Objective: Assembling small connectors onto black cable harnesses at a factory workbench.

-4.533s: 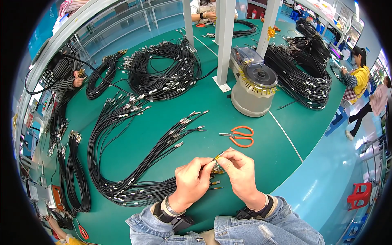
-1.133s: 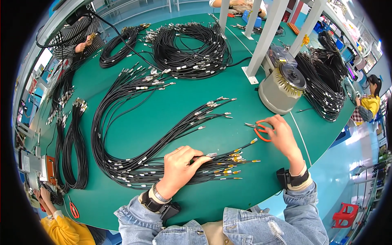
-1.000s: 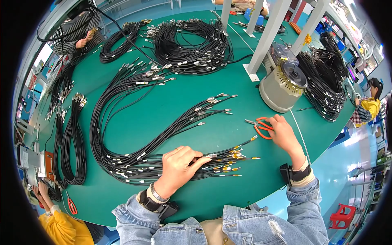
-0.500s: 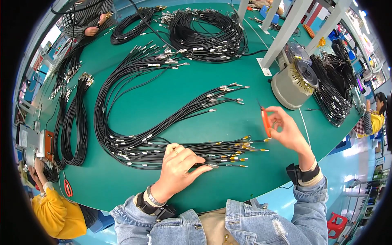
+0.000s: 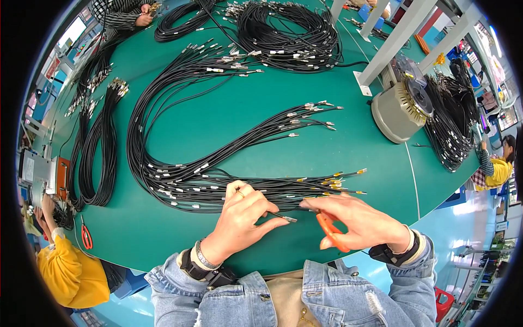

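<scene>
My left hand [image 5: 239, 218] pinches one black cable [image 5: 277, 214] between thumb and fingers, near its silver connector end. The near side of a cable bundle [image 5: 212, 188] runs behind this hand, several of its ends tipped in yellow. My right hand [image 5: 365, 218] is closed round orange-handled scissors [image 5: 329, 229]. Its fingers reach toward the held cable, just right of the silver end. The blades are mostly hidden by my fingers. The bundle curves away at the left into a U shape, with white tags along it.
Coiled cables [image 5: 289, 60] lie at the back. A beige round machine [image 5: 400, 114] stands right, beside metal posts [image 5: 397, 41]. Looped cables [image 5: 101, 180] and red-handled scissors [image 5: 86, 235] lie left. Other people work around the green table [image 5: 327, 158].
My right hand has come left and down with the scissors, from beyond the cable ends to beside my left hand. The left hand keeps its pinch; the view has shifted slightly.
</scene>
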`<control>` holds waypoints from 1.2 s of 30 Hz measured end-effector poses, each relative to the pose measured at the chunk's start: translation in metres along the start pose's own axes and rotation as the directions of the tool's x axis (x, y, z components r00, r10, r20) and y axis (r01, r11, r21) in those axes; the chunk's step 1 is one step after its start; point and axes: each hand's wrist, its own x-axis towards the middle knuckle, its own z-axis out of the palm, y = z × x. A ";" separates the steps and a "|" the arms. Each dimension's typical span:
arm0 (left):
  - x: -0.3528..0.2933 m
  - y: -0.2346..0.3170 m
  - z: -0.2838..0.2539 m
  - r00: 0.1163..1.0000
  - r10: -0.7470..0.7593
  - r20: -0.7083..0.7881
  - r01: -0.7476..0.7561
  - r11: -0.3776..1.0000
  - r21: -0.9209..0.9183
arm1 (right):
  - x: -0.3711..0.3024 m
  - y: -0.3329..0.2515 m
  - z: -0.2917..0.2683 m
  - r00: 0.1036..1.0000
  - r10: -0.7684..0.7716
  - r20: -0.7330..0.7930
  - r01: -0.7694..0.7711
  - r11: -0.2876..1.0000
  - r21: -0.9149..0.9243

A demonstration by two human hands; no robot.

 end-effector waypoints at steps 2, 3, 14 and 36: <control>-0.002 0.000 0.000 1.000 -0.011 -0.008 0.011 1.000 0.022 | 0.004 0.000 0.001 0.986 -0.166 0.025 0.165 0.937 -0.309; -0.002 -0.001 -0.001 1.000 -0.014 -0.012 0.014 0.999 0.032 | 0.005 -0.001 0.003 0.986 -0.164 0.026 0.164 0.937 -0.309; 0.000 -0.016 -0.002 0.999 0.039 0.034 -0.032 0.981 -0.190 | 0.008 -0.002 -0.003 0.994 -0.090 0.059 0.104 0.943 -0.317; -0.007 -0.014 0.004 0.987 0.141 -0.077 -0.143 0.990 -0.018 | 0.017 0.000 0.008 0.984 -0.095 0.151 0.130 0.961 -0.245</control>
